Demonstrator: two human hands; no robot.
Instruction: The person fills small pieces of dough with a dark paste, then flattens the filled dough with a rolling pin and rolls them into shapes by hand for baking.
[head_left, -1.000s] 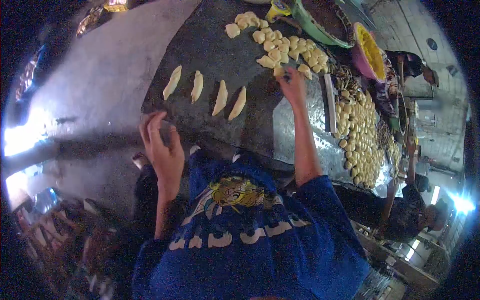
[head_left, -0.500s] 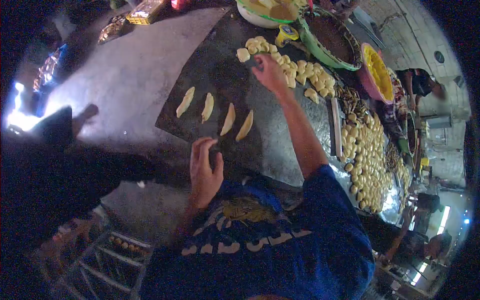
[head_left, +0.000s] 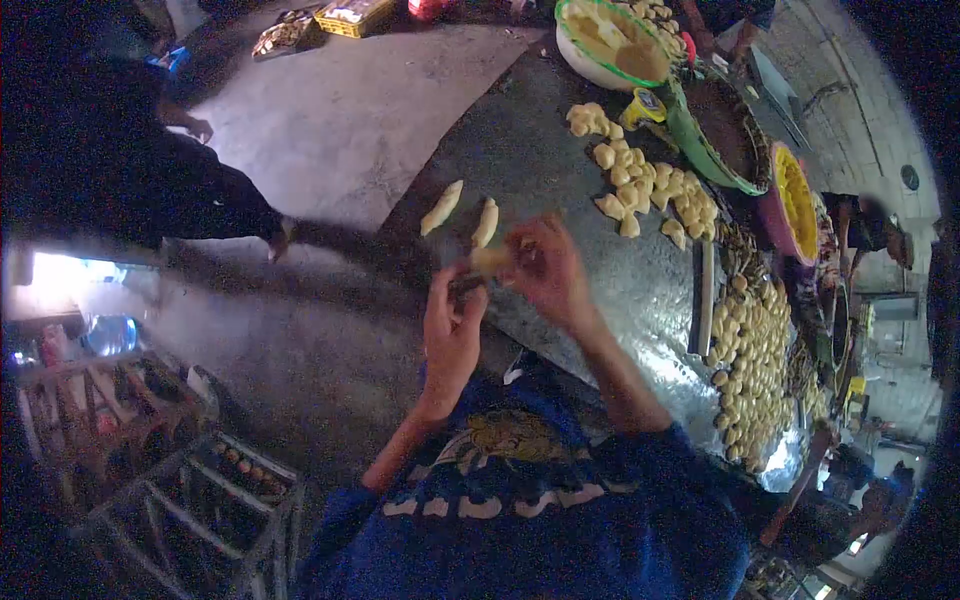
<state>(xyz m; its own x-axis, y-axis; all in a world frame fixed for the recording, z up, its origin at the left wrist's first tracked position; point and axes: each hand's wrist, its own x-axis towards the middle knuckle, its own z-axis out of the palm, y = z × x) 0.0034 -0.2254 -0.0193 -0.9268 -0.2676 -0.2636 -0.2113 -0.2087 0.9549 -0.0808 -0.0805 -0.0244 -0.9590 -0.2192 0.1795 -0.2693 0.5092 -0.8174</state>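
Observation:
A pale yellow piece of dough [head_left: 490, 262], smeared by motion, is between my two hands over the dark work sheet. My right hand [head_left: 550, 275] has its fingers closed on one side of it. My left hand [head_left: 452, 325], thumb and fingers curled, pinches at its other end. Just beyond my fingers, two long dough pieces [head_left: 441, 208] lie apart on the sheet [head_left: 520, 130]. Farther right sits a heap of cut dough lumps [head_left: 640, 180]. My hands may hide other pieces.
Behind the lumps stand a yellow tub [head_left: 643, 108], a green-rimmed bowl [head_left: 570, 50], a green basin [head_left: 715, 155] and a pink basin [head_left: 780, 230]. Many small dough balls [head_left: 750, 370] cover the right side. A person in dark clothes [head_left: 130, 160] is at left, above a metal rack [head_left: 190, 500].
My right hand has come back from the dough lumps to meet my left hand. Dough is now between them. Four long pieces showed before; two show now. The view has shifted.

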